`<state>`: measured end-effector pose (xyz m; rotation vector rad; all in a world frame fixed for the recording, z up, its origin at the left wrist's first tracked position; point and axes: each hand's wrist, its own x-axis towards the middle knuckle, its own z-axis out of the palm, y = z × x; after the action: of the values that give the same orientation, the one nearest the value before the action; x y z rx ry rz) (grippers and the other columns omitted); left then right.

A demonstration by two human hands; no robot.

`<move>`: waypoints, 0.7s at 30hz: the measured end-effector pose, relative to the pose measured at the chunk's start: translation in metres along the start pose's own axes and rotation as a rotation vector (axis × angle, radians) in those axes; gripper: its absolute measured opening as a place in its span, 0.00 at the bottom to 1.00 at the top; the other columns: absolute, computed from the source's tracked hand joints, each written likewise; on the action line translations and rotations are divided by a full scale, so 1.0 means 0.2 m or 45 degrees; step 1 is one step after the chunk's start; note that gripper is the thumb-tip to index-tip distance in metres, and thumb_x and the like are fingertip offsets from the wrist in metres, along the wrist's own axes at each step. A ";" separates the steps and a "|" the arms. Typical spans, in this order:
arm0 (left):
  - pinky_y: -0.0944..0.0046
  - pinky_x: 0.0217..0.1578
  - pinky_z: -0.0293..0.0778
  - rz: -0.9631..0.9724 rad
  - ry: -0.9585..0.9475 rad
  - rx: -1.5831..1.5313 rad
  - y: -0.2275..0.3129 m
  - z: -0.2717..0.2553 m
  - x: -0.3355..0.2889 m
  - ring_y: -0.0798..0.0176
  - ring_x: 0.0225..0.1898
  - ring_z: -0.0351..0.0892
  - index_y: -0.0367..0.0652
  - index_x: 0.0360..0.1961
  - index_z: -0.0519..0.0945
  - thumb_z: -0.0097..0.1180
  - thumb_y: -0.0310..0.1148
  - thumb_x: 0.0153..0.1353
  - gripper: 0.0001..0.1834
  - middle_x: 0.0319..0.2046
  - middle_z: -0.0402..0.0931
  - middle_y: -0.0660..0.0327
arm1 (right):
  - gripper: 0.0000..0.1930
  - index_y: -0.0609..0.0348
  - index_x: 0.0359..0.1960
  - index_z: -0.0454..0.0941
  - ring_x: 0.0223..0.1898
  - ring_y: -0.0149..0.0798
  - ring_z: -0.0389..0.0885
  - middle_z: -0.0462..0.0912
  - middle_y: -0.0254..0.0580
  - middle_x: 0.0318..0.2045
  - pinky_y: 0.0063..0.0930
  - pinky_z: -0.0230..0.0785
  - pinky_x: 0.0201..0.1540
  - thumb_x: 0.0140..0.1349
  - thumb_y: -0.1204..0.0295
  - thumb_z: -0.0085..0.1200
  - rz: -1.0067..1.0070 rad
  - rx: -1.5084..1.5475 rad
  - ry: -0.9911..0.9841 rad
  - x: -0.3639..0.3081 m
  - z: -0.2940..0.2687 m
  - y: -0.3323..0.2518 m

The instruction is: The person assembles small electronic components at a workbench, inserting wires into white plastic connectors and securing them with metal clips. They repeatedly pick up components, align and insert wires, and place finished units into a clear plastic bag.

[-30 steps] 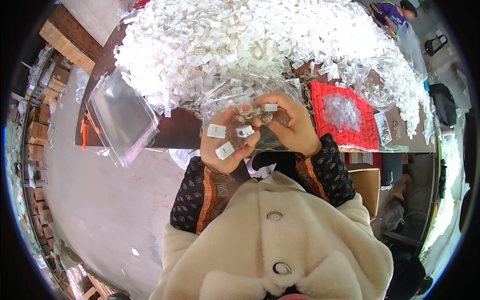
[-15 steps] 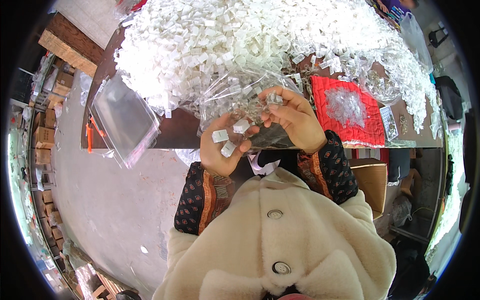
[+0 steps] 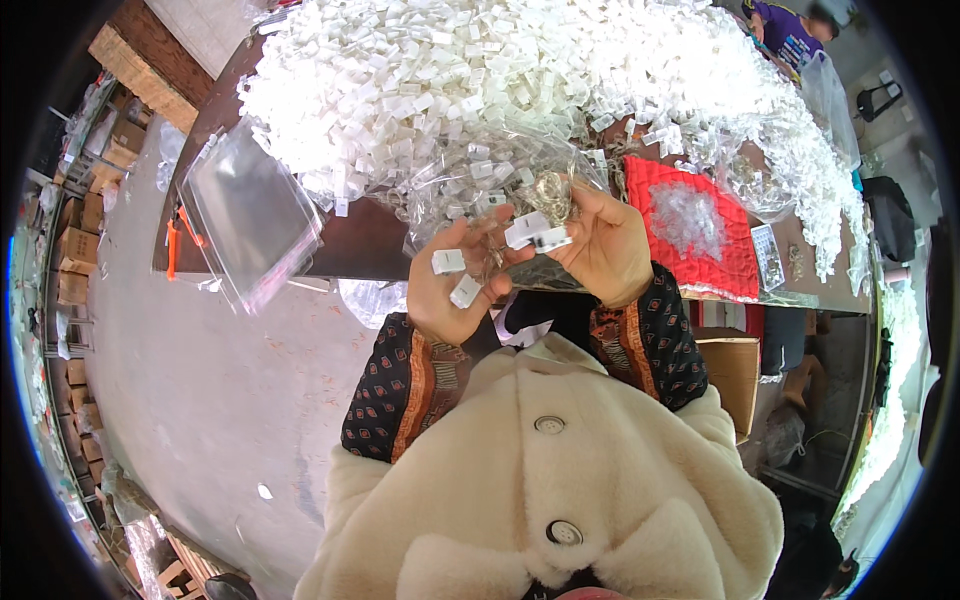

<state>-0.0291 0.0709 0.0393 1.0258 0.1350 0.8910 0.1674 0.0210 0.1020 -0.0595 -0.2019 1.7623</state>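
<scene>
My left hand [image 3: 440,295] is curled around several small white tags [image 3: 448,261], their flat faces showing between the fingers. Close beside it, my right hand [image 3: 612,250] has its fingers bent inward and its thumb side against a white tag with a dark edge [image 3: 551,240]. Another white tag [image 3: 525,230] lies between the two hands, at the left fingertips. A shiny, see-through looped clump [image 3: 550,195] shows by the right fingers; whether they touch it I cannot tell. Just beyond both hands is a clear plastic bag [image 3: 440,180] with white tags in and around it.
A large heap of white tags [image 3: 420,70] covers the table's far part. At left lie clear plastic sleeves [image 3: 245,215] and an orange-handled tool [image 3: 172,250]. On the right, a red cloth [image 3: 735,255] bears clear small pieces. Farther back is a person in purple [image 3: 787,35].
My right hand has come down and turned its palm more inward, toward the left hand. Its fingers have loosened from a pinch, and tags now show between the hands.
</scene>
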 end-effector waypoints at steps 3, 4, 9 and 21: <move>0.56 0.51 0.77 0.066 -0.021 0.243 0.02 0.01 0.00 0.45 0.56 0.77 0.45 0.69 0.54 0.53 0.09 0.59 0.40 0.67 0.59 0.40 | 0.18 0.69 0.57 0.68 0.48 0.54 0.80 0.78 0.58 0.49 0.52 0.73 0.51 0.73 0.70 0.37 -0.046 -0.250 0.142 -0.03 0.01 0.00; 0.58 0.51 0.78 0.020 -0.040 0.365 0.03 0.00 0.00 0.46 0.57 0.77 0.40 0.68 0.55 0.51 0.14 0.63 0.34 0.65 0.62 0.41 | 0.18 0.70 0.57 0.68 0.49 0.54 0.79 0.78 0.59 0.50 0.52 0.73 0.51 0.73 0.70 0.36 -0.058 -0.142 0.133 -0.04 0.01 0.00; 0.60 0.45 0.79 0.433 0.010 0.524 0.01 0.07 -0.01 0.54 0.55 0.78 0.34 0.65 0.58 0.52 0.14 0.63 0.30 0.60 0.69 0.45 | 0.19 0.74 0.56 0.67 0.50 0.56 0.76 0.75 0.59 0.49 0.47 0.73 0.46 0.72 0.70 0.35 0.047 0.141 -0.091 -0.02 0.03 0.03; 0.66 0.21 0.67 -0.641 0.546 -0.690 0.14 0.07 0.06 0.58 0.36 0.76 0.37 0.53 0.72 0.44 0.48 0.71 0.24 0.39 0.77 0.55 | 0.14 0.58 0.43 0.75 0.42 0.42 0.80 0.81 0.45 0.41 0.28 0.67 0.24 0.69 0.62 0.40 -0.084 -0.158 0.272 -0.04 -0.08 0.06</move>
<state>-0.0311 0.0747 0.0732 0.2603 0.4637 0.6174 0.1586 0.0132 0.0840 -0.3259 -0.1560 1.6627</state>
